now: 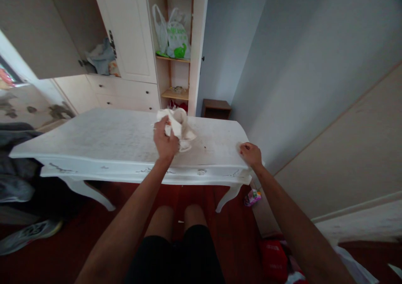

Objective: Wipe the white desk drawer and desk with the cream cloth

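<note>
A crumpled cream cloth [180, 123] with a small orange mark is bunched in my left hand [165, 139], over the middle of a white table [119, 137]. Its fingers are closed around the near left side of the cloth, and loose folds hang toward the tabletop. At the table's right end is my right hand [251, 153], fingers curled in. Something pale shows by its fingertips, too faint to name. Grey smudges mark the tabletop, and a small dark speck [205, 147] lies between my hands.
Behind the table stands a cream wardrobe [132, 33] with an open door and plastic bags [177, 39] on a shelf. A brown box-like stand [216, 108] is by the grey wall. A pink carton [252, 197] and red box [272, 259] sit low right; a shoe [29, 236] lies left.
</note>
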Motion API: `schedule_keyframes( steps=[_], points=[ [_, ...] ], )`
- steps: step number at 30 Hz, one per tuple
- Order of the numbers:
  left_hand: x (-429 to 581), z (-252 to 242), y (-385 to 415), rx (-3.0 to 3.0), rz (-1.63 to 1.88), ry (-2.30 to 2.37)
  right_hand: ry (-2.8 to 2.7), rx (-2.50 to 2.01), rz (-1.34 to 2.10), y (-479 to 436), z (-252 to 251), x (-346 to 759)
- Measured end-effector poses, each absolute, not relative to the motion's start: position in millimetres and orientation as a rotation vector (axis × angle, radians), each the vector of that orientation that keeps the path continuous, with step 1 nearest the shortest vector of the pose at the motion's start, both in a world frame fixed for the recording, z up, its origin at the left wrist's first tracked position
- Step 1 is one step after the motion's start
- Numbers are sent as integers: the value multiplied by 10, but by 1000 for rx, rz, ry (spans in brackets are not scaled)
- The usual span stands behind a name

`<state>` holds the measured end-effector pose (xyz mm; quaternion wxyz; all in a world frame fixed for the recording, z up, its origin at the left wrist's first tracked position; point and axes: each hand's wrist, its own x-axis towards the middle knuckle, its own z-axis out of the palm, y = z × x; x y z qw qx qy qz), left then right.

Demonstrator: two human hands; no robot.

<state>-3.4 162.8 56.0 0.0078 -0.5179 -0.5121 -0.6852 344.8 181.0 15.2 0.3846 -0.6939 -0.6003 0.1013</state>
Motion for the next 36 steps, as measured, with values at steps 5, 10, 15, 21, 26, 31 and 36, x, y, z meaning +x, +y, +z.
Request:
schedule_keyframes(
  steps=[5,10,15,21,26,31,36],
  points=[
    [376,394,1765,-2168,-1305,-1847,-1524,-1770,296,1824,147,3465],
    [590,518,1824,-2292,-812,-1959,-1539,-1754,290,1828,131,3469],
    [581,612,1907,-2436,-559,-1749,-1529,-1763,263,1832,92,3466],
    [404,448,1819,-2401,-825,-1689,-1531,-1767,251,1843,106,3465],
    [309,264,1329,-2097,-1289,-1846,-1528,-1783,251,1825,130,3452],
    [306,314,355,-2203,-1660,-1873,-1504,-1774,260,1806,145,3449],
    [-8,512,-865,-2664,-1749,-2490,-1461,-1685,314,1787,147,3468]
  ],
)
